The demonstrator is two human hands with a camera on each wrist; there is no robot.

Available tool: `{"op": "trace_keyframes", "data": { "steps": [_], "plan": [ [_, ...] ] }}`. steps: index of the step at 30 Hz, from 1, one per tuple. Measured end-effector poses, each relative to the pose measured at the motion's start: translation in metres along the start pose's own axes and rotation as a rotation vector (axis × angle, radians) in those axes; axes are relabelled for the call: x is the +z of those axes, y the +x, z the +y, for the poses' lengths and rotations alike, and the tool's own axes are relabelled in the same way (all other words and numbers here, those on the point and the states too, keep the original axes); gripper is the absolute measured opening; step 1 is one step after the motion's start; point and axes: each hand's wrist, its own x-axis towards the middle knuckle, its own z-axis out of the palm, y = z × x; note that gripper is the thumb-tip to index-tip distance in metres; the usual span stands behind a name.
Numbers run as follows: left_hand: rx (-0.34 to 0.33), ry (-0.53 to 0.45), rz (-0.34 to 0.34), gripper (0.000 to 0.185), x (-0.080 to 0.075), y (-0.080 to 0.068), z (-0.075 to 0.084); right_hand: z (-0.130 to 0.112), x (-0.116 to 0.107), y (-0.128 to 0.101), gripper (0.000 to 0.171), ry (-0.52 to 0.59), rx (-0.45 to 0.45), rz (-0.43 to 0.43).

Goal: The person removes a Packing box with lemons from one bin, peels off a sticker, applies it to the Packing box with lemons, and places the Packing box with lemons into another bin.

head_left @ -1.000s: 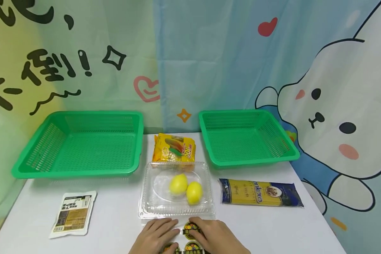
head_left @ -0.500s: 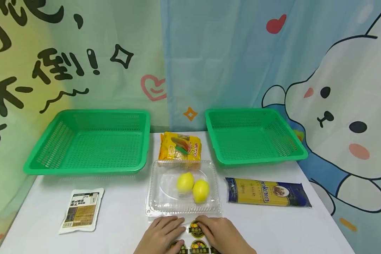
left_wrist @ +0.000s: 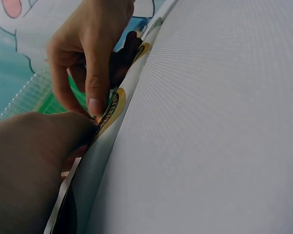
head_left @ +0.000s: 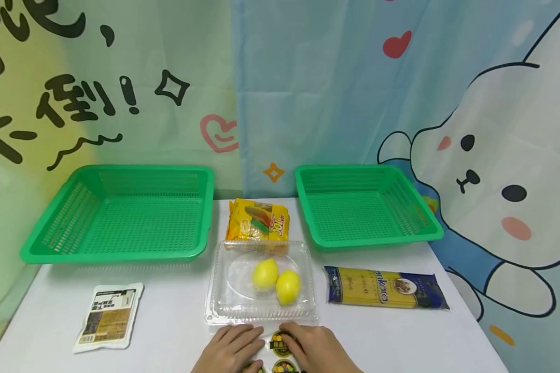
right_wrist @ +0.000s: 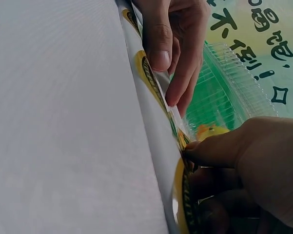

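Both hands [head_left: 280,349] press the sticker sheet [head_left: 282,346] — right fingertips pinching.

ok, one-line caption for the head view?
Both hands, left and right, press on a sticker sheet before a clear box holding two lemons.

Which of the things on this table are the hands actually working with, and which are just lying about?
In hand: the sticker sheet, which the left hand presses flat and the right hand picks at; perhaps the clear box with two lemons.

Lying about: two green baskets, yellow snack bag, pasta packet, white pouch.
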Motion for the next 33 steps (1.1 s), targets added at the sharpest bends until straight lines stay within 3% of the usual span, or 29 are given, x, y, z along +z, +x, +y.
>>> {"op": "trace_keyframes", "data": {
  "steps": [4,10,15,21,25,29,33],
  "plan": [
    [-0.002,0.022,-0.017,0.035,0.001,-0.001,-0.001,0.0,0.002,0.0,0.013,-0.018,-0.008,0.019],
    [0.025,-0.023,0.068,0.046,0.005,-0.001,-0.001,-0.003,0.002,-0.003,0.01,-0.076,-0.009,0.08],
    [0.026,-0.114,0.127,0.048,0.007,-0.001,-0.003,-0.005,0.001,-0.003,0.01,-0.072,-0.01,0.064],
    [0.057,-0.127,0.173,0.051,0.003,0.002,-0.006,-0.01,-0.002,-0.004,0.007,-0.095,-0.019,0.086],
    [0.019,-0.117,0.189,0.045,-0.006,0.005,-0.003,-0.015,0.001,-0.004,0.004,-0.117,-0.037,0.203],
    [-0.022,-0.094,0.256,0.051,-0.011,0.007,0.0,-0.016,0.006,-0.003,0.009,-0.146,-0.089,0.353],
    [-0.029,-0.095,0.286,0.052,-0.012,0.007,0.0,-0.015,0.008,-0.002,0.013,-0.134,-0.12,0.396]
  ]
}}
